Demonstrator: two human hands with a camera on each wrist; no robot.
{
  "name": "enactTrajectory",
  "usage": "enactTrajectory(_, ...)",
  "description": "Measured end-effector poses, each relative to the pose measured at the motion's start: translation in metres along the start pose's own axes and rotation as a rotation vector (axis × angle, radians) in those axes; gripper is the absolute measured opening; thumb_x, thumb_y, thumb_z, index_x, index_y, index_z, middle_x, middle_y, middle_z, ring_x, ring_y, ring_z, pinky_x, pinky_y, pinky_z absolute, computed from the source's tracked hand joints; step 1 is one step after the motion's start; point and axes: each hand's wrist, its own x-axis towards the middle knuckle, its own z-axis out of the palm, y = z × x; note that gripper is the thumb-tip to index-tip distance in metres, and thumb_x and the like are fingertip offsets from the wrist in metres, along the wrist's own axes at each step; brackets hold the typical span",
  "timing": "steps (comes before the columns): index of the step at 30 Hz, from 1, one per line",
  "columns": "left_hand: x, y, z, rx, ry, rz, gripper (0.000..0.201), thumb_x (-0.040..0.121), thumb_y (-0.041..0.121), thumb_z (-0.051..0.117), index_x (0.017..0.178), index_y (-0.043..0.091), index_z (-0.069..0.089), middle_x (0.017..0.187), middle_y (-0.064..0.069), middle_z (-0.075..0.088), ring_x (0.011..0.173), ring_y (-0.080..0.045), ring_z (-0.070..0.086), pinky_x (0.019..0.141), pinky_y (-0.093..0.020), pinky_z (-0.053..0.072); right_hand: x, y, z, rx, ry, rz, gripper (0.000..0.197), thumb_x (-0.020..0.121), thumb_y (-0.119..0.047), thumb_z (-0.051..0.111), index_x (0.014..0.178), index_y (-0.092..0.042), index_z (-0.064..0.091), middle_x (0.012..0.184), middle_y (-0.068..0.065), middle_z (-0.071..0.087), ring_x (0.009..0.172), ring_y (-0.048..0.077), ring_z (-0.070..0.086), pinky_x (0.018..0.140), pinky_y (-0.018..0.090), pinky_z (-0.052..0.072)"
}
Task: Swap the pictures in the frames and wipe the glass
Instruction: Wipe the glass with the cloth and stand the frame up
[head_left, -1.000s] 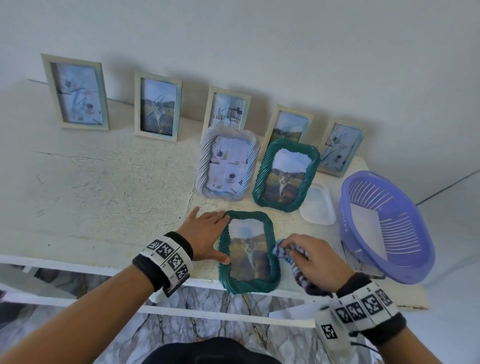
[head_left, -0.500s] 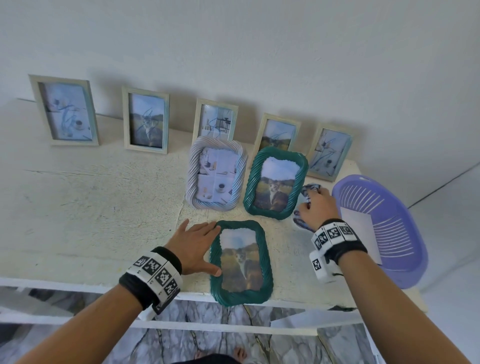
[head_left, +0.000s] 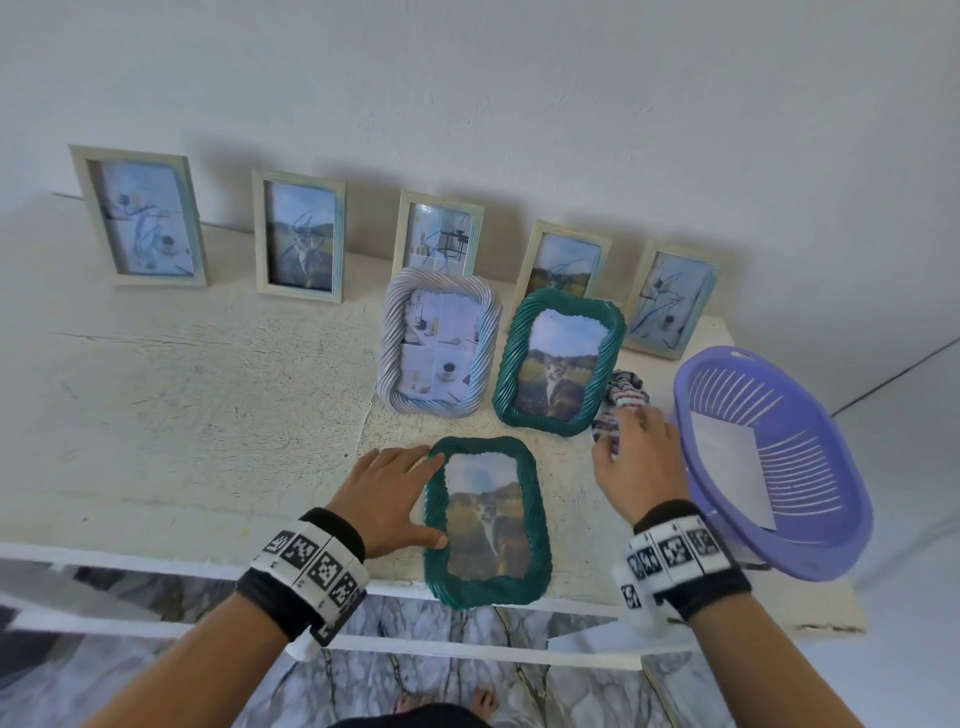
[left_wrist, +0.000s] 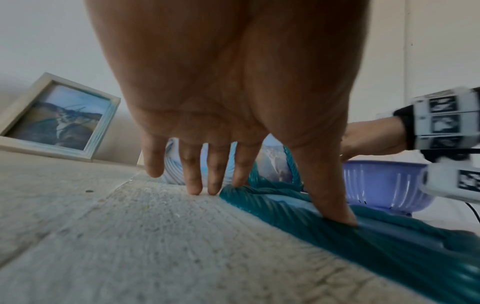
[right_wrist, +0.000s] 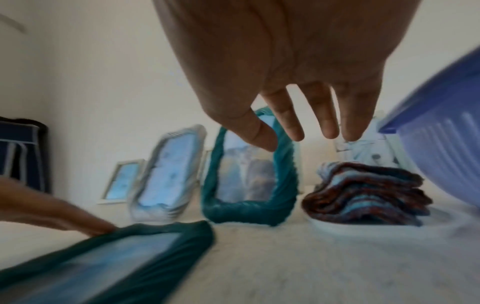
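Observation:
A green twisted frame (head_left: 488, 519) with a cat picture lies flat at the table's front edge. My left hand (head_left: 423, 499) rests open beside it, thumb (left_wrist: 335, 216) pressing on the frame's left rim (left_wrist: 259, 203), the other fingers flat on the table. The striped cloth (head_left: 623, 400) lies crumpled on a white dish (right_wrist: 337, 226), right of a standing green frame (head_left: 558, 364). My right hand (head_left: 613, 434) hovers just in front of the cloth (right_wrist: 369, 191), fingers (right_wrist: 296, 131) relaxed, holding nothing. A pale twisted frame (head_left: 441, 343) stands left of the green one.
A purple basket (head_left: 769, 467) with a sheet of paper inside sits at the right table edge, close to my right wrist. Several pale wooden frames (head_left: 298, 239) lean against the back wall. The table's left half (head_left: 182, 415) is bare.
My right hand carried the cloth from the flat frame to the dish on the right, let it go and drew back slightly. The left hand stayed by the frame.

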Motion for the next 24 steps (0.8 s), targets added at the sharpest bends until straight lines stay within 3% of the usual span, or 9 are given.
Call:
enactTrajectory(4, -0.010, 0.012, 0.004, -0.090, 0.082, -0.067, 0.088, 0.080, 0.060, 0.064, 0.150, 0.028, 0.023, 0.144, 0.002, 0.040, 0.128, -0.019, 0.041, 0.105, -0.036, 0.037, -0.052, -0.029, 0.010, 0.275, -0.218, 0.007, 0.038, 0.094, -0.026, 0.051, 0.129, -0.013, 0.050, 0.117, 0.010, 0.057, 0.106, 0.024, 0.054, 0.085, 0.031, 0.044)
enactTrajectory(7, -0.014, 0.020, 0.007, -0.255, 0.109, -0.104, 0.078, 0.084, 0.048, 0.067, 0.149, 0.025, 0.029, 0.132, -0.002, 0.048, 0.115, -0.019, 0.054, 0.094, -0.033, 0.046, -0.070, -0.044, 0.030, 0.334, -0.362, 0.003, 0.043, 0.093, -0.027, 0.051, 0.135, -0.018, 0.045, 0.111, 0.008, 0.058, 0.103, 0.023, 0.054, 0.086, 0.030, 0.043)
enactTrajectory(11, -0.018, 0.030, 0.014, -0.447, 0.191, -0.132, 0.067, 0.088, 0.044, 0.061, 0.146, 0.021, 0.037, 0.130, -0.006, 0.053, 0.113, -0.021, 0.057, 0.094, -0.033, 0.046, -0.075, -0.050, 0.040, 0.477, -0.293, 0.152, 0.037, 0.093, -0.020, 0.053, 0.129, -0.012, 0.052, 0.108, 0.010, 0.057, 0.098, 0.023, 0.053, 0.085, 0.028, 0.040)
enactTrajectory(13, -0.019, 0.035, 0.016, -0.540, 0.229, -0.129, 0.069, 0.088, 0.046, 0.062, 0.146, 0.020, 0.037, 0.135, -0.006, 0.054, 0.117, -0.021, 0.055, 0.097, -0.031, 0.045, -0.071, -0.045, 0.039, 0.617, -0.284, 0.281, 0.024, 0.092, -0.013, 0.054, 0.113, -0.005, 0.063, 0.104, 0.013, 0.064, 0.090, 0.021, 0.056, 0.083, 0.029, 0.043)
enactTrajectory(15, -0.021, 0.041, 0.016, -0.627, 0.256, -0.116, 0.074, 0.085, 0.050, 0.066, 0.146, 0.020, 0.037, 0.138, -0.004, 0.054, 0.121, -0.020, 0.053, 0.098, -0.027, 0.041, -0.069, -0.041, 0.036, 0.869, -0.279, 0.391, 0.012, 0.091, -0.009, 0.055, 0.095, -0.009, 0.067, 0.097, 0.012, 0.069, 0.086, 0.022, 0.063, 0.079, 0.036, 0.051)
enactTrajectory(17, -0.023, 0.045, 0.015, -0.735, 0.258, -0.114, 0.084, 0.079, 0.058, 0.069, 0.147, 0.022, 0.036, 0.140, -0.002, 0.052, 0.124, -0.017, 0.051, 0.101, -0.026, 0.039, -0.073, -0.045, 0.026, 1.187, -0.282, 0.473, 0.010, 0.094, -0.007, 0.053, 0.096, -0.007, 0.062, 0.090, 0.013, 0.068, 0.078, 0.022, 0.065, 0.066, 0.034, 0.053)
enactTrajectory(19, -0.024, 0.049, 0.014, -0.902, 0.225, -0.114, 0.098, 0.068, 0.072, 0.068, 0.148, 0.028, 0.032, 0.143, 0.002, 0.048, 0.125, -0.015, 0.049, 0.106, -0.034, 0.041, -0.079, -0.055, 0.012, 1.506, -0.305, 0.483, 0.013, 0.098, -0.011, 0.048, 0.106, -0.006, 0.056, 0.091, 0.018, 0.066, 0.076, 0.024, 0.064, 0.062, 0.033, 0.053)
enactTrajectory(21, -0.022, 0.055, 0.013, -1.072, 0.225, -0.107, 0.103, 0.057, 0.079, 0.066, 0.145, 0.035, 0.033, 0.142, 0.007, 0.048, 0.125, -0.011, 0.050, 0.106, -0.036, 0.042, -0.085, -0.064, -0.001, 1.739, -0.327, 0.421, 0.021, 0.098, -0.018, 0.046, 0.114, -0.007, 0.053, 0.103, 0.020, 0.067, 0.088, 0.029, 0.066, 0.074, 0.040, 0.054)
enactTrajectory(24, -0.022, 0.068, 0.005, -1.323, 0.234, -0.048, 0.092, 0.057, 0.074, 0.067, 0.137, 0.044, 0.032, 0.133, 0.018, 0.050, 0.126, -0.005, 0.048, 0.105, -0.034, 0.043, -0.092, -0.074, -0.015, 1.780, -0.352, 0.282, 0.033, 0.094, -0.032, 0.046, 0.117, -0.009, 0.053, 0.112, 0.017, 0.067, 0.097, 0.028, 0.066, 0.077, 0.044, 0.054)
